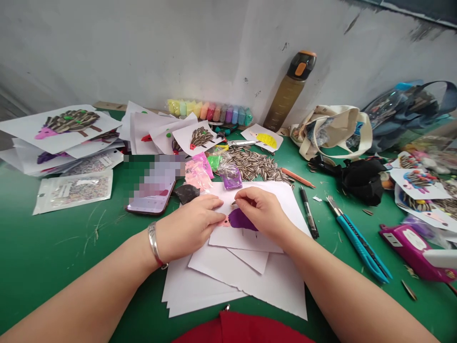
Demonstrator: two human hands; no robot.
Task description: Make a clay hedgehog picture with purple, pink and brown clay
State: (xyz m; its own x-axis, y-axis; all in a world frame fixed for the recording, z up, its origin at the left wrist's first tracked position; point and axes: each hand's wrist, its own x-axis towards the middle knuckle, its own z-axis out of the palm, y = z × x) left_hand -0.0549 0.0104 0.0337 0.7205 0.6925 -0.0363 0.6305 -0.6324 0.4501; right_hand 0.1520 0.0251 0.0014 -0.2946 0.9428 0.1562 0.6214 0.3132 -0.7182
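A white paper (264, 242) under my hands bears a purple clay body (240, 221) with a small pink clay head (226, 221) and thin drawn legs below. My left hand (191, 226) rests at the paper's left edge, fingers stretched out, fingertips beside the pink head. Over the purple clay, my right hand (262, 212) pinches a sunflower seed (234, 203), of which only a tip shows. Part of the purple clay is hidden under that hand. A pile of sunflower seeds (255, 164) lies just beyond the paper.
Bags of clay, including a purple pack (232, 178), sit by a phone (153, 190). Finished hedgehog pictures (71, 125) are stacked at left. A pen (309, 212), blue tweezers (360, 243) and a magenta device (414, 250) lie at right. A bottle (289, 93) leans against the wall.
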